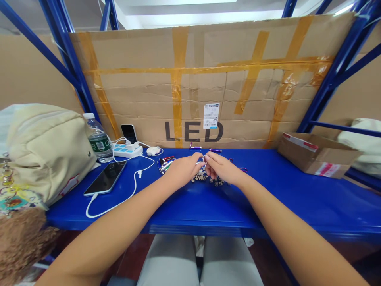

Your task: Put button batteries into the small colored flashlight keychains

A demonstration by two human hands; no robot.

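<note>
My left hand and my right hand meet above the middle of the blue table. Between their fingertips is a thin white looped strand, pinched from both sides; whether it is cord or wire is too small to tell. Under the hands lies a heap of small pale round pieces, with darker small pieces to its right. Several pen-like sticks lie beside my left hand. Beyond the fingers are two slim purple metallic items, and another slim piece shows past my right wrist.
On the left stand a cream bag, a water bottle, a power strip and a phone with a white cable. An open cardboard box sits right. A tall cardboard sheet closes the back.
</note>
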